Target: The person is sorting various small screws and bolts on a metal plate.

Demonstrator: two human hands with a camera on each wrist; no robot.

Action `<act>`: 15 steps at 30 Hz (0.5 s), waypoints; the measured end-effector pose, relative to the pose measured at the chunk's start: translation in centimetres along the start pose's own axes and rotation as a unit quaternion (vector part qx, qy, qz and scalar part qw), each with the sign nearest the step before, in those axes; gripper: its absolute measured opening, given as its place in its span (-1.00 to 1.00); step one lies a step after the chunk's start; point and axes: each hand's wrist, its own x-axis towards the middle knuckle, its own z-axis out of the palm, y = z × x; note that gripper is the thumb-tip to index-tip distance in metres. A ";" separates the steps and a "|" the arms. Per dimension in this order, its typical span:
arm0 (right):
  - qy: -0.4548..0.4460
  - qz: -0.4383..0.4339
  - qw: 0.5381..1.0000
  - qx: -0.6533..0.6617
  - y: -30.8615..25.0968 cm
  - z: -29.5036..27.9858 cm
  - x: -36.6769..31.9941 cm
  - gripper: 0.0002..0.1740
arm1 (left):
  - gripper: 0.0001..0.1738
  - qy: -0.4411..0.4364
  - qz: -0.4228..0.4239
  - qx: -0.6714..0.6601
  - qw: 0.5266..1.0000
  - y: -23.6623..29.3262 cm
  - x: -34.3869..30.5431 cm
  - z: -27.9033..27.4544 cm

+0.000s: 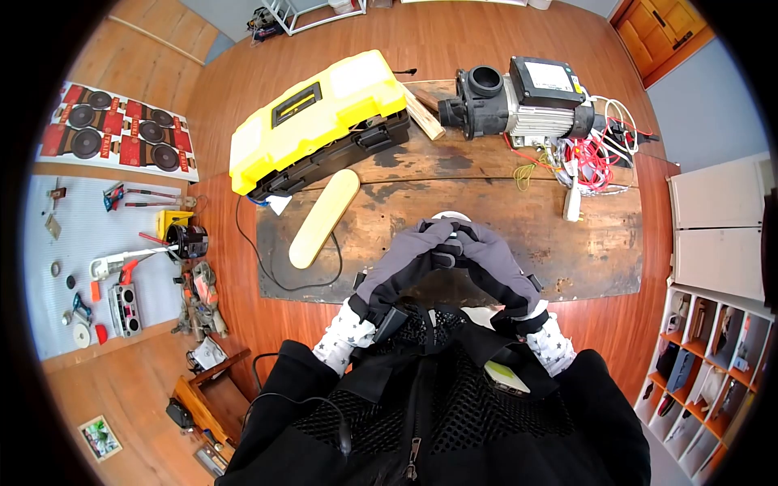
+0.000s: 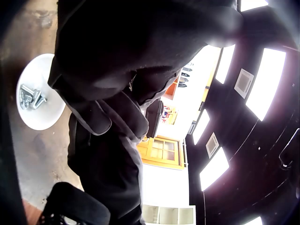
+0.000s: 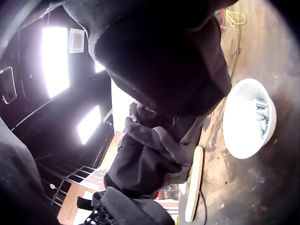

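Observation:
Both hands, in grey-and-black gloves, meet fingertip to fingertip over the near middle of the table. My left hand (image 1: 403, 257) and right hand (image 1: 496, 259) have curled fingers, pinching a small metal piece (image 2: 131, 82) between them. Only a glint of it shows among the gloves, and I cannot tell its kind. Below the hands stands a white bowl (image 3: 243, 136), mostly covered by them in the head view. Several silvery bolts (image 2: 33, 97) lie in the bowl, gathered to one side.
A yellow-and-black toolbox (image 1: 324, 113) stands at the back left, with a yellow rounded board (image 1: 324, 219) before it. At the back right sits a pump (image 1: 527, 105) beside tangled red wires (image 1: 590, 162) and a white plug (image 1: 572, 202). A black cable (image 1: 279, 283) crosses the left side.

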 end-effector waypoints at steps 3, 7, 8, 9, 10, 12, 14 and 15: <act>-0.048 0.014 0.998 0.034 -1.3 0.7 -0.7 -0.52 | -0.60 0.030 0.004 0.031 0.999 -0.1 -0.1 0.5; -0.043 -0.002 0.994 -0.103 -1.9 1.0 -1.1 -0.48 | -0.59 0.078 0.003 0.105 0.991 -0.8 0.1 0.2; -0.047 -0.009 0.994 -0.093 -1.6 0.9 -1.1 -0.48 | -0.59 0.078 0.003 0.106 0.991 -0.9 0.2 0.2; -0.051 -0.016 0.995 -0.084 -1.4 0.8 -1.0 -0.48 | -0.58 0.080 0.009 0.117 0.990 -1.0 0.2 0.1; -0.051 -0.016 0.995 -0.084 -1.1 0.9 -1.0 -0.48 | -0.57 0.083 0.014 0.129 0.988 -1.1 0.1 0.1; -0.038 -0.015 0.987 0.153 -0.5 1.2 -1.1 -0.49 | -0.57 0.095 0.024 0.142 0.985 -0.7 -0.3 0.8; -0.027 -0.018 0.988 0.154 -0.4 1.1 -1.0 -0.49 | -0.57 0.107 0.034 0.154 0.982 -0.6 -0.5 1.0; -0.017 -0.021 0.987 0.156 -0.4 1.2 -0.9 -0.49 | -0.58 0.097 0.040 0.145 0.984 -0.6 -0.6 1.0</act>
